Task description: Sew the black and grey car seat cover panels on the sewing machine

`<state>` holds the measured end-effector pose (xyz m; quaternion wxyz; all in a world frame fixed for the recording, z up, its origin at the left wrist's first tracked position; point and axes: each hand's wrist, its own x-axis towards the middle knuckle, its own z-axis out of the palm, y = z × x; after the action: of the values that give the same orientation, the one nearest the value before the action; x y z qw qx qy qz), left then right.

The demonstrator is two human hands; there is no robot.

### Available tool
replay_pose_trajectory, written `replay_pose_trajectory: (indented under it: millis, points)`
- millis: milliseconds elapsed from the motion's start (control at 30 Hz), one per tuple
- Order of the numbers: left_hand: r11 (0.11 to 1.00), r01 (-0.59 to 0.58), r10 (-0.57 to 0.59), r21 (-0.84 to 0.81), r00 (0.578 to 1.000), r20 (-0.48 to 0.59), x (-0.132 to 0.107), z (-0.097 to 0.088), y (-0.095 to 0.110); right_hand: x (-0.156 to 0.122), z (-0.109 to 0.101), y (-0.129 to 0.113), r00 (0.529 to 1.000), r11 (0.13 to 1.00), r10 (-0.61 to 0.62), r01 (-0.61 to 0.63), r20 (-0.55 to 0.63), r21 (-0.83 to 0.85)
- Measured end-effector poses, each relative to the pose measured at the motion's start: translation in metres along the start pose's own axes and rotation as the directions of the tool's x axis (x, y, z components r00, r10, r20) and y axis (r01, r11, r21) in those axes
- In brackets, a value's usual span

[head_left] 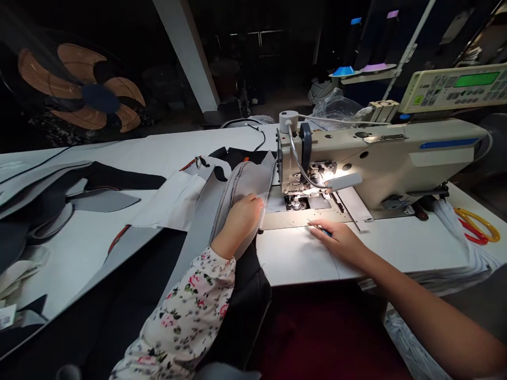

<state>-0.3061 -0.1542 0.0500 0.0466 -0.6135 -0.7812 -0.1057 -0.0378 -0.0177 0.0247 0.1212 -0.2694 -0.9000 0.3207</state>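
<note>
My two hands are well apart. My left hand [241, 217], below the gathered cuff of a floral sleeve [186, 311], bears on a grey fabric piece [253, 177] with a corded seam. Its fingers are curled in at the right edge of the piece; the fingertips are hidden, so I cannot tell whether they pinch the material or only press it. The grey fabric piece lies on the white table [293, 256], immediately left of the sewing machine [396, 153], with black material below it.

My right hand [341, 240] is closed on a small tool [326, 231] — blue at the grip, with a thin tip pointing left. It is located at the front of the machine bed, to the right of and below the needle area [298, 202]. A fine thread [283, 216] shows faintly between my two hands.

The work lamp [344, 182] is lit and illuminates the needle area. The control panel [475, 79], with a green display, is above the machine. Scissors [495, 232] — yellow and red handles — lie at the far right. White cloth [170, 200] lies left of the grey piece.
</note>
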Motion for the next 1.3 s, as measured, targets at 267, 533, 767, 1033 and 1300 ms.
replay_pose_trajectory:
  millis: [267,533,767,1033,1300]
  points:
    - [0.998,-0.047,0.048,0.046,0.998,-0.026,0.008,-0.01,-0.008,0.062,0.025,-0.017,0.998,0.965,0.063,-0.065,-0.014,-0.254]
    - [0.999,0.011,-0.016,-0.041,0.994,-0.11,0.01,-0.009,-0.02,0.066,0.039,-0.013,0.995,0.953,0.028,-0.055,-0.095,-0.299]
    - [0.937,-0.204,0.221,-0.282,0.975,0.031,-0.002,-0.05,0.018,0.063,0.044,-0.016,0.991,0.943,-0.051,0.007,-0.124,-0.334]
    - [0.89,-0.319,0.394,-0.325,0.897,0.199,-0.014,-0.052,0.06,0.064,0.041,-0.015,0.991,0.92,-0.011,-0.042,-0.13,-0.39]
    - [0.786,-0.494,0.612,-0.371,0.706,0.355,-0.03,-0.003,0.092,0.052,-0.011,0.016,0.885,0.811,0.348,-0.45,-0.309,-0.375]
